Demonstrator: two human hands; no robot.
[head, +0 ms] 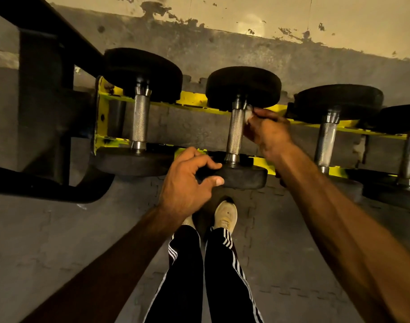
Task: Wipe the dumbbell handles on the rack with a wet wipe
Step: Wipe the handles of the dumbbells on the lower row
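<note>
Several black dumbbells with knurled steel handles lie across a yellow rack (pixel 192 101). My right hand (pixel 268 131) pinches a small white wet wipe (pixel 247 115) against the upper right side of the middle dumbbell's handle (pixel 236 132). My left hand (pixel 190 180) has its fingers curled on the near black weight (pixel 243 177) of that same dumbbell, thumb at its front edge. Another handle (pixel 140 120) stands to the left, and a third handle (pixel 327 141) to the right.
A black frame (pixel 45 108) of other gym equipment stands at the left. A stained wall (pixel 246 50) runs behind the rack. My legs and shoes (pixel 225 216) stand on grey interlocking floor mats just below the rack.
</note>
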